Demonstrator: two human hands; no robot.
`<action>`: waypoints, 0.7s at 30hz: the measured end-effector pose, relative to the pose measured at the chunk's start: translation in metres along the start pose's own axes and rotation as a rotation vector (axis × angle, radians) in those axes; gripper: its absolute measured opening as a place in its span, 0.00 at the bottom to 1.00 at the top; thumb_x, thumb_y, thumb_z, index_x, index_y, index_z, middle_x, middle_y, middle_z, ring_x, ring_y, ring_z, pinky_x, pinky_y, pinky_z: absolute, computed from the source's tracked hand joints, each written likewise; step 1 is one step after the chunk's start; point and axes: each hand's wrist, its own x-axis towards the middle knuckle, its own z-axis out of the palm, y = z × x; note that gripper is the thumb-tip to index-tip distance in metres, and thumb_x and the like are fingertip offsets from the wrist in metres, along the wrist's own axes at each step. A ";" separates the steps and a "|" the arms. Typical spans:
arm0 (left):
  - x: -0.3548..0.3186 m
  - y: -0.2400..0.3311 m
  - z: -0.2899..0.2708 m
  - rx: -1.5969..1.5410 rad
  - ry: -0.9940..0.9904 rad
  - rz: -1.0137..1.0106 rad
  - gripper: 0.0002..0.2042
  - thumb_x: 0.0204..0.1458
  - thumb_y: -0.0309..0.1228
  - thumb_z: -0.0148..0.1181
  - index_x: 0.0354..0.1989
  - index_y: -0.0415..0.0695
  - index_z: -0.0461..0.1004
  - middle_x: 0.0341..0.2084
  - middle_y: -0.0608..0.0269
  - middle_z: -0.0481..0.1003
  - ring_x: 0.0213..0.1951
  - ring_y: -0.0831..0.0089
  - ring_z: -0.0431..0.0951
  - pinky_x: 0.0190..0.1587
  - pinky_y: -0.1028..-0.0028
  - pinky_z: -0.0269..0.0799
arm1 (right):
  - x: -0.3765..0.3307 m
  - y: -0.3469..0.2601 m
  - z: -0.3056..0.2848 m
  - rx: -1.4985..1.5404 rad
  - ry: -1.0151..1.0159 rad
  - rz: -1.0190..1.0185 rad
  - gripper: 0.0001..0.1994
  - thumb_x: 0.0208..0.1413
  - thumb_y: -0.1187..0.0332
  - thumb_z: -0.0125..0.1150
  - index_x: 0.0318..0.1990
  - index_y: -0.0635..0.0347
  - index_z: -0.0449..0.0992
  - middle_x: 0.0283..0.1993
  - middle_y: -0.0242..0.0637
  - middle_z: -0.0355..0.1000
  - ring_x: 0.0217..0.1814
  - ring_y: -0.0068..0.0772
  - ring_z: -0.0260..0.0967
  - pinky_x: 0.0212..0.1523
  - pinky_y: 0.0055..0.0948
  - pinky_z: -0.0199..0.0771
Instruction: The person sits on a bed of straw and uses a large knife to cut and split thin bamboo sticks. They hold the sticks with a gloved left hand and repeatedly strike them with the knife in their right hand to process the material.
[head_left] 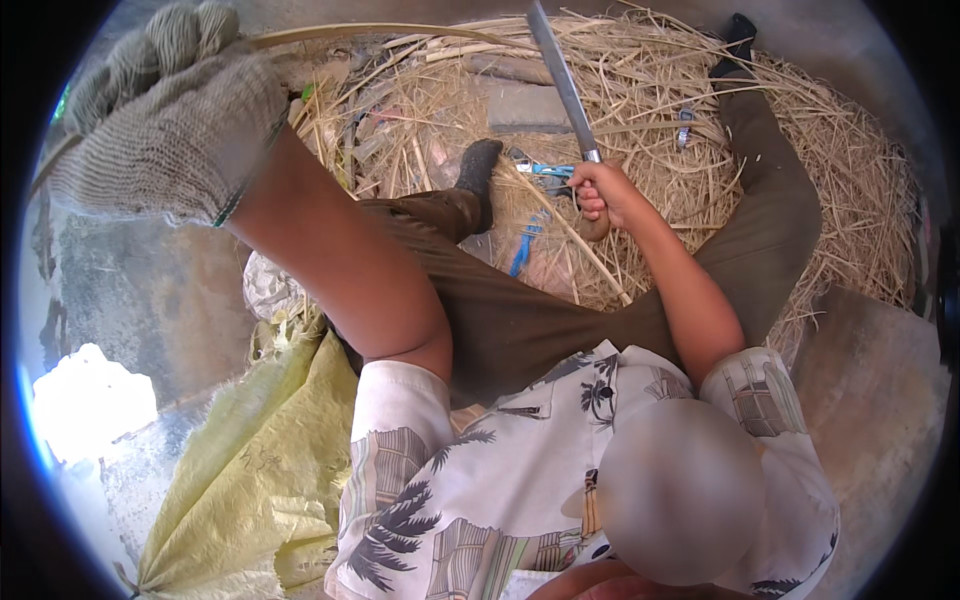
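Observation:
My left hand [165, 125], in a grey knitted glove, is raised at the upper left with its fingers curled round a long thin strip of bamboo or cane [400, 30]. One end of the strip sticks out past the glove on the left. The other runs right toward the knife blade; whether they touch I cannot tell. My bare right hand [604, 194] grips the wooden handle of a long straight knife [568, 85], its blade pointing up and away from me.
Pale strips and shavings [640, 80] cover the floor around my outstretched legs. Among them lie a grey block [528, 108] and blue plastic pieces [527, 245]. A yellow woven sack [270, 450] lies at my left, beside bare concrete floor [130, 270].

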 end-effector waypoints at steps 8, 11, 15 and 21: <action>-0.007 0.035 0.007 -0.159 -0.459 -0.226 0.17 0.56 0.33 0.47 0.13 0.46 0.63 0.09 0.66 0.59 0.12 0.71 0.59 0.17 0.59 0.58 | -0.060 -0.040 0.033 -0.901 0.413 -0.743 0.10 0.50 0.63 0.62 0.30 0.63 0.79 0.23 0.49 0.74 0.27 0.48 0.76 0.33 0.45 0.74; -0.037 0.065 0.026 0.828 -0.351 0.328 0.13 0.52 0.26 0.51 0.14 0.46 0.65 0.10 0.67 0.64 0.12 0.74 0.61 0.17 0.67 0.60 | -0.034 -0.038 0.018 -0.872 0.563 -0.542 0.11 0.49 0.62 0.63 0.32 0.62 0.80 0.26 0.52 0.77 0.32 0.53 0.78 0.35 0.45 0.76; -0.081 0.087 0.054 1.675 -0.308 0.887 0.06 0.48 0.25 0.54 0.21 0.41 0.68 0.13 0.60 0.70 0.14 0.74 0.66 0.19 0.72 0.64 | -0.004 -0.022 -0.028 -0.896 0.720 -0.317 0.14 0.47 0.61 0.64 0.31 0.65 0.81 0.26 0.53 0.77 0.33 0.55 0.79 0.36 0.44 0.77; -0.036 0.117 0.011 1.664 -0.379 0.999 0.09 0.49 0.28 0.55 0.21 0.40 0.65 0.12 0.63 0.64 0.14 0.73 0.63 0.18 0.68 0.62 | -0.006 -0.024 -0.016 -0.508 0.581 -0.463 0.14 0.48 0.64 0.63 0.19 0.67 0.73 0.15 0.41 0.69 0.19 0.35 0.69 0.25 0.39 0.68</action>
